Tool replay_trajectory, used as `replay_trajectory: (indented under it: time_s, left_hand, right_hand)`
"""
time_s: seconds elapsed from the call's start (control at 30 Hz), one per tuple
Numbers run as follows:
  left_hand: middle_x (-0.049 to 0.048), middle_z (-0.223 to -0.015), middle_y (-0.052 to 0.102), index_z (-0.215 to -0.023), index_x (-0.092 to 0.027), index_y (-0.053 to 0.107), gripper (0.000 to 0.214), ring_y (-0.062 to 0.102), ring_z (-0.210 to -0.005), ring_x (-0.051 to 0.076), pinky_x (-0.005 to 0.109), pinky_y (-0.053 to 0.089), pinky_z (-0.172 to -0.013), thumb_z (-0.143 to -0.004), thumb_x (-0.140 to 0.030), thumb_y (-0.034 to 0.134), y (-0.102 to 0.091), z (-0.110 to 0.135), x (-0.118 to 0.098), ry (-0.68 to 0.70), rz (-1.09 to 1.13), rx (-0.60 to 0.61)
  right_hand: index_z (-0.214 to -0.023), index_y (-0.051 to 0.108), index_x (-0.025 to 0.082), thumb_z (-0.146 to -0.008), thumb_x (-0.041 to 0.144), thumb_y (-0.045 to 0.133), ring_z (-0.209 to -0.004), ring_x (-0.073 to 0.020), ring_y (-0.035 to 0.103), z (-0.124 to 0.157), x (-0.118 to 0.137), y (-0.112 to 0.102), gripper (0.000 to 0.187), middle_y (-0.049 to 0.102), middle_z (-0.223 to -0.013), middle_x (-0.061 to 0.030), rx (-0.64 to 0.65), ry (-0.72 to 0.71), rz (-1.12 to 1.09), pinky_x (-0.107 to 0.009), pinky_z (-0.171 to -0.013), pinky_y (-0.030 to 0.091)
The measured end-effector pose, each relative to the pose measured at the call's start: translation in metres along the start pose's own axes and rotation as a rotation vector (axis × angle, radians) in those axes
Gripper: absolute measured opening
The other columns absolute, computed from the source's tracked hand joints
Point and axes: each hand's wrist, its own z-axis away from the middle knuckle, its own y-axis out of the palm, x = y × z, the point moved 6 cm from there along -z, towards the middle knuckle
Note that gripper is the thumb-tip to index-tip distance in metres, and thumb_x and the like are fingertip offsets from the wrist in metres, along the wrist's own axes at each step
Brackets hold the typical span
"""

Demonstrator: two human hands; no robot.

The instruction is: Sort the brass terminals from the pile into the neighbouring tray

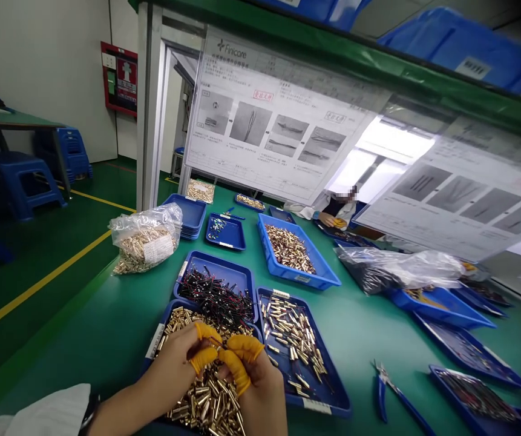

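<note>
Pinched a thin wire [218,342] between left grip [169,363] and right grip [255,378], fingertips in yellow cots [206,331].
Directly above loose brass pins [208,393] in a blue tray [149,357]; black-and-red wires [217,297] just beyond the grip.

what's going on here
A person's left hand and right hand, wearing yellow finger cots, pinch something too thin to make out above a blue tray heaped with gold-coloured metal pins. Beside it are trays of black and red wires and more pins. A co-worker sits at the far end of the green bench.
</note>
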Motion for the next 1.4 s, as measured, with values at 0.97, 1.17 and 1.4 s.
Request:
replay_trajectory:
  time_s: [0.97,1.17,1.4]
  left_hand:
    - [-0.0015,-0.074,0.048,-0.083,-0.018,0.058,0.016,0.050,-0.065,0.014,0.026,0.042,-0.063,-0.074,-0.015,0.045,-0.009,-0.008,0.007,-0.016,0.391,0.014]
    - [0.0006,-0.078,0.048,-0.062,-0.018,0.053,0.022,0.048,-0.073,0.016,0.028,0.039,-0.073,-0.076,-0.011,0.039,-0.012,-0.008,0.007,0.057,0.291,0.012]
    - [-0.0006,-0.069,0.057,-0.085,-0.018,0.056,0.016,0.055,-0.069,0.016,0.032,0.045,-0.073,-0.079,-0.032,0.054,-0.009,-0.012,0.017,-0.119,0.663,-0.008]
  right_hand:
    - [-0.066,0.065,0.016,-0.051,0.035,0.081,-0.037,-0.0055,0.045,-0.007,-0.008,0.005,0.029,0.055,-0.050,0.0056,-0.027,0.165,-0.240,-0.016,-0.036,0.037]
    - [-0.076,0.061,0.016,-0.070,0.045,0.066,-0.041,-0.0052,0.039,-0.003,-0.007,0.001,0.030,0.050,-0.054,0.0054,0.033,0.132,-0.089,-0.016,-0.038,0.032]
    - [-0.071,0.055,0.017,-0.080,0.047,0.052,-0.039,-0.0064,0.035,0.001,-0.006,0.001,0.031,0.046,-0.050,0.0057,0.064,0.120,0.090,-0.019,-0.038,0.028]
